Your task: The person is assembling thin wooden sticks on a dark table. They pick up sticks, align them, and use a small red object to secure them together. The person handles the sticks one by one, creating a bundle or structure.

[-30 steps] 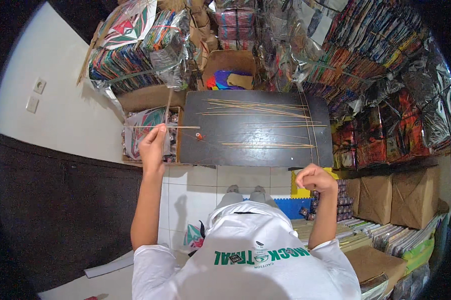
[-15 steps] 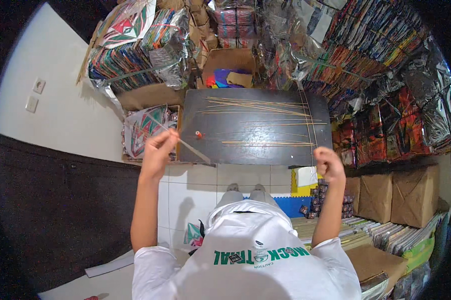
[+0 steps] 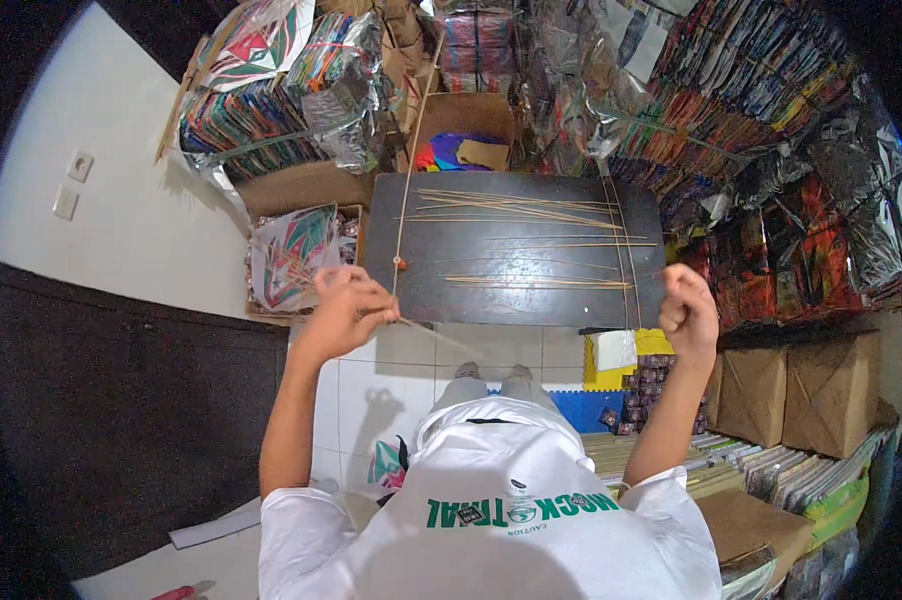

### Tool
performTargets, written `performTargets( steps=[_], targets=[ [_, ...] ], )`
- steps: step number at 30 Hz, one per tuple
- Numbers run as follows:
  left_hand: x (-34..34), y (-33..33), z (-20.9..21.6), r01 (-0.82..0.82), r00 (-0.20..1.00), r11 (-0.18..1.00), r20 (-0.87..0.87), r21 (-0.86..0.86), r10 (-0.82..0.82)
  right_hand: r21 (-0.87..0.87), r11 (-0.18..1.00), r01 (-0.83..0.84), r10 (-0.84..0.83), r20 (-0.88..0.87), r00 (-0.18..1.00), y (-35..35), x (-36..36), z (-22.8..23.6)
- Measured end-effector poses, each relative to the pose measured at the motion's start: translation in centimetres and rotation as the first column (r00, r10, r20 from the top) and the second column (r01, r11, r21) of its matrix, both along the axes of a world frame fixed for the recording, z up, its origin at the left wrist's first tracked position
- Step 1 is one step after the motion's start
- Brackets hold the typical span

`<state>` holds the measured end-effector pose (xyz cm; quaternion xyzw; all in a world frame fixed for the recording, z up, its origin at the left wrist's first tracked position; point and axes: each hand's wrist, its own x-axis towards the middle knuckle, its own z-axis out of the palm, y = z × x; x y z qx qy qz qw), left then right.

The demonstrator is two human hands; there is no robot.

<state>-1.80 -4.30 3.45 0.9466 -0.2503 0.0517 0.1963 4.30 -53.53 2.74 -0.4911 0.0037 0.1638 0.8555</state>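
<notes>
My left hand (image 3: 351,312) is closed at the table's near left corner, pinching a thin bamboo stick (image 3: 408,190). The stick rises from my fingers past the table's left side toward the stacks behind. A blurred pale strip (image 3: 441,340) extends from the same fingers over the floor. Off the table's right edge, my right hand (image 3: 689,310) is raised with its fingers curled together; what they hold, if anything, is too small to name. Several thin bamboo sticks (image 3: 511,205) lie crosswise on the dark table (image 3: 561,310). Close to the upright stick sits a small orange spool (image 3: 399,264).
An open carton (image 3: 361,255) with printed sheets stands left of the table. Plastic-wrapped stacks (image 3: 271,120) rise behind. Brown parcels (image 3: 826,385) and flat bundles (image 3: 751,455) are at the right. Two thin strands (image 3: 626,250) cross the table's right end.
My left hand has moved right and slightly down, and the stick has swung to nearly upright. My right hand has shifted right and a little up.
</notes>
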Motion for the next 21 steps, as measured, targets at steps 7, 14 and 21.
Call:
performTargets(
  steps=[7, 14, 21],
  targets=[
    [-0.1, 3.2, -1.9, -0.569, 0.801, 0.347, -0.598, -0.745, 0.03, -0.117, 0.981, -0.152, 0.119, -0.251, 0.961, -0.4, 1.0, -6.5],
    [0.8, 3.4, -5.0, -0.678, 0.623, 0.09, -0.505, -0.73, 0.597, -0.32, 0.626, -0.711, 0.726, -0.096, 0.681, 5.4, -2.5, -7.1],
    [-0.4, 2.9, -2.1, -0.368, 0.93, 0.928, 0.007, 0.05, 0.368, -0.194, 0.956, -0.221, 0.241, 0.085, 0.967, 4.1, -0.9, 0.1]
  ],
)
